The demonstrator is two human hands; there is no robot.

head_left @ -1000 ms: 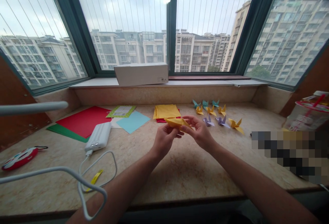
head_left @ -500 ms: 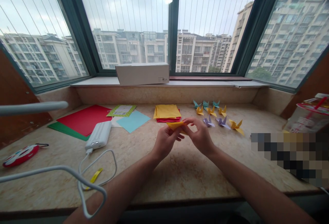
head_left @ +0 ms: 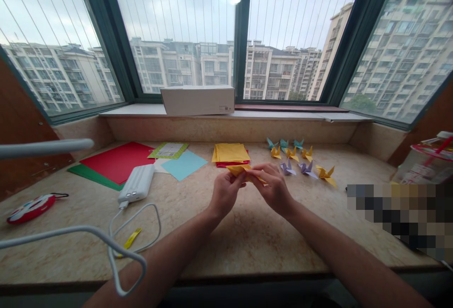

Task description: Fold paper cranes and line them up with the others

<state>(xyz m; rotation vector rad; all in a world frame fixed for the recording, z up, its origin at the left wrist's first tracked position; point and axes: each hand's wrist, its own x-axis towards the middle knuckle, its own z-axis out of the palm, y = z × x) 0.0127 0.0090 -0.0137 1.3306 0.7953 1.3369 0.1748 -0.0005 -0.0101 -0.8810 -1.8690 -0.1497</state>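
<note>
A folded piece of yellow origami paper (head_left: 235,170) is held above the counter between both hands. My left hand (head_left: 226,191) pinches its left part, thumb on the near side. Fingers of my right hand (head_left: 274,187) close on its right part and cover much of it. Just behind the hands lies a stack of yellow paper (head_left: 230,152) over red paper (head_left: 231,164). To the right stand several folded paper cranes in rows: teal cranes (head_left: 284,144) at the back, yellow cranes (head_left: 291,154) in the middle, purple cranes (head_left: 307,169) and a larger yellow crane (head_left: 327,175) in front.
Left lie red paper (head_left: 116,159), green paper (head_left: 94,178), a light blue sheet (head_left: 184,165), a green-edged packet (head_left: 168,150), a white power bank (head_left: 138,183) with a cable (head_left: 81,230), and a red-and-white item (head_left: 33,209). A white box (head_left: 198,101) sits on the sill; a plastic cup (head_left: 423,164) stands right.
My right hand's fingers have moved further over the yellow paper, which now shows a longer edge to the right. The view has shifted slightly.
</note>
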